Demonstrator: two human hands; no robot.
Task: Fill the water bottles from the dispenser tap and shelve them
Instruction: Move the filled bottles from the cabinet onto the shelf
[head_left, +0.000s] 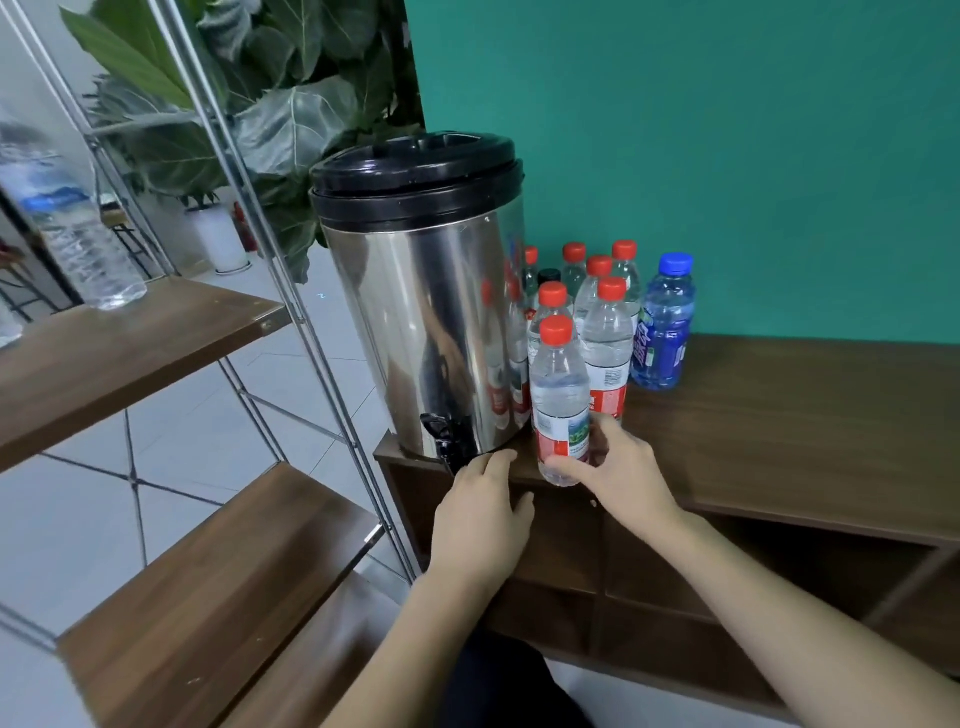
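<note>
Right hand (621, 467) curls round the lower body of the nearest red-capped bottle (560, 405) at the cabinet top's (779, 395) near edge, left hand (480, 512) loose-fingered and empty just below the dispenser tap (441, 434); thin, light, crushable plastic, best gripped mid-label.

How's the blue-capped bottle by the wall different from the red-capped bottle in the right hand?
The blue-capped bottle has a blue-tinted body and blue label; the held red-capped bottle is clear with a red and white label. The blue one stands untouched at the back by the green wall; the red one is at the cabinet's front edge, gripped low by the right hand. Both are upright and capped.
</note>
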